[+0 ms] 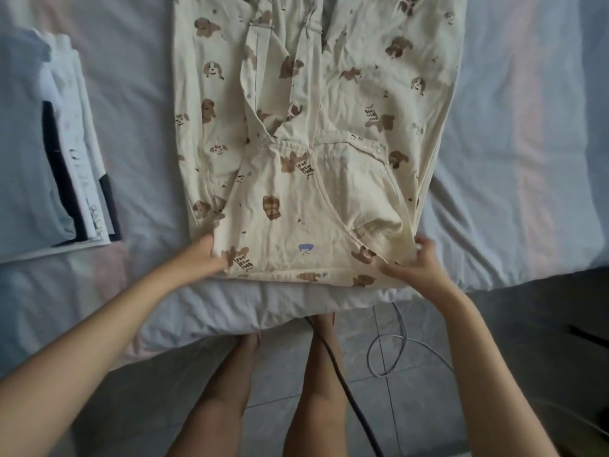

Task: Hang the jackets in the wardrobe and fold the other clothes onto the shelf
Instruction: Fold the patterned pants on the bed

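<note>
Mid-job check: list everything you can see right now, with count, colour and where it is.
garment: one, cream with brown dog print, spread flat on the bed
folded pile: one, white, grey and black, on the bed at left
bed: one, pale sheet, fills the upper frame
black cable: one, on the floor between the legs
white cable: one, looped on the floor, right of the legs
floor: grey tiles, bottom of frame
legs: two, bare, standing at the bed's edge
left hand: holds the garment's near left corner
right hand: fingers curled on the garment's near right corner
</note>
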Tool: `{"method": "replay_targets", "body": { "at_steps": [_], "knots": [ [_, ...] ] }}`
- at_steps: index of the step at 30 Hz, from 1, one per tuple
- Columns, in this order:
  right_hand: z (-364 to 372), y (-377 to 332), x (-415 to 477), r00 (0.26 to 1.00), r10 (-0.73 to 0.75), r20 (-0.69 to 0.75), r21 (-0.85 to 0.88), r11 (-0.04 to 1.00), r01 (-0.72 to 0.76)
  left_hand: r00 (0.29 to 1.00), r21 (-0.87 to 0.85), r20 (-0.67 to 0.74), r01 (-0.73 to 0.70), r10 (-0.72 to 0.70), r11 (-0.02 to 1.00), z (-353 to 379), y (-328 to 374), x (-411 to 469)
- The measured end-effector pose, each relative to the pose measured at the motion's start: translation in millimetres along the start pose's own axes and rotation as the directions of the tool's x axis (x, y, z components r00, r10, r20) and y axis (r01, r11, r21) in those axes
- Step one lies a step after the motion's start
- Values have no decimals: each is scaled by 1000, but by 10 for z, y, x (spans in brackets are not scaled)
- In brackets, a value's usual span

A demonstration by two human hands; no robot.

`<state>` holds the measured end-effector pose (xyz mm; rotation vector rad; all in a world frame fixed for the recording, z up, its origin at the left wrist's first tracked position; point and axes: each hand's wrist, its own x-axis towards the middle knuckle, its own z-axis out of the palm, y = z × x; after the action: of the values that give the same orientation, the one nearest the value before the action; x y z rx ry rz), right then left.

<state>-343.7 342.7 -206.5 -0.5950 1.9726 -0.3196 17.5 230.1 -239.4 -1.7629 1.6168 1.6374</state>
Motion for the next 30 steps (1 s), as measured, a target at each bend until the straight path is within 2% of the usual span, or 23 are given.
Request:
{"method": "replay_targets", "body": {
  "at_steps": [1, 2, 3, 4, 5, 7, 8, 9, 11, 12, 13, 14, 16, 19, 21, 23, 25, 26, 28, 30],
  "knots": [
    [18, -130, -13, 979, -114, -169, -112, 989, 96, 1000, -231, -26, 1, -7, 973, -30, 169, 22],
    [69, -298, -48, 913, -257, -317, -206, 958, 198, 997, -440, -75, -22, -12, 898, -59, 311, 52],
    [150, -436, -53, 841, -365, -399, -232, 928, 293, 993, -596, -116, -45, -30, 802, -73, 429, 82],
    [247, -608, -68, 825, -404, -394, -184, 915, 360, 989, -692, -135, -56, -53, 720, -81, 518, 115],
    [365, -742, -54, 857, -410, -311, -100, 911, 400, 988, -732, -140, -59, -65, 679, -85, 592, 134],
    [621, -980, -2, 927, -373, -32, 8, 928, 374, 987, -736, -150, -77, -51, 673, -80, 697, 160],
    [740, -1053, 31, 937, -343, 71, 1, 939, 343, 987, -708, -160, -92, -32, 700, -55, 722, 167],
    [844, -1095, 70, 941, -316, 118, -4, 948, 319, 982, -629, -186, -112, -10, 769, -14, 730, 165],
    [979, -1176, 117, 961, -252, 112, 97, 965, 242, 939, -267, -333, -178, 83, 947, 103, 716, 110],
    [1006, -1198, 127, 971, -209, 119, 177, 966, 186, 885, -27, -438, -190, 159, 981, 177, 693, 59],
    [1006, -1213, 131, 973, -184, 141, 232, 961, 148, 814, 182, -523, -182, 252, 966, 250, 669, -2],
    [991, -1204, 135, 971, -177, 161, 260, 957, 131, 755, 319, -562, -179, 338, 931, 310, 648, -85],
    [914, -1117, 104, 966, -186, 181, 358, 927, 112, 701, 405, -505, -323, 504, 855, 374, 637, -240],
    [741, -843, 1, 952, -198, 233, 644, 765, 2, 590, 430, -219, -657, 777, 619, 429, 616, -358],
    [643, -588, -75, 913, -245, 327, 741, 666, -87, 547, 461, 4, -744, 837, 484, 473, 645, -403],
    [583, -353, -160, 853, -270, 448, 731, 659, -176, 579, 408, 157, -776, 800, 482, 508, 629, -379],
    [572, -178, -230, 805, -262, 533, 667, 715, -209, 656, 264, 135, -746, 743, 611, 505, 562, -295],
    [578, -133, -269, 803, -233, 548, 611, 768, -194, 720, 156, 34, -689, 693, 708, 489, 554, -251],
    [595, -120, -313, 846, -165, 506, 474, 873, -114, 854, -95, -226, -498, 468, 862, 428, 593, -146],
    [615, -199, -316, 888, -181, 422, 392, 920, 2, 883, -235, -419, -332, 213, 913, 326, 601, 6]
  ]
}}
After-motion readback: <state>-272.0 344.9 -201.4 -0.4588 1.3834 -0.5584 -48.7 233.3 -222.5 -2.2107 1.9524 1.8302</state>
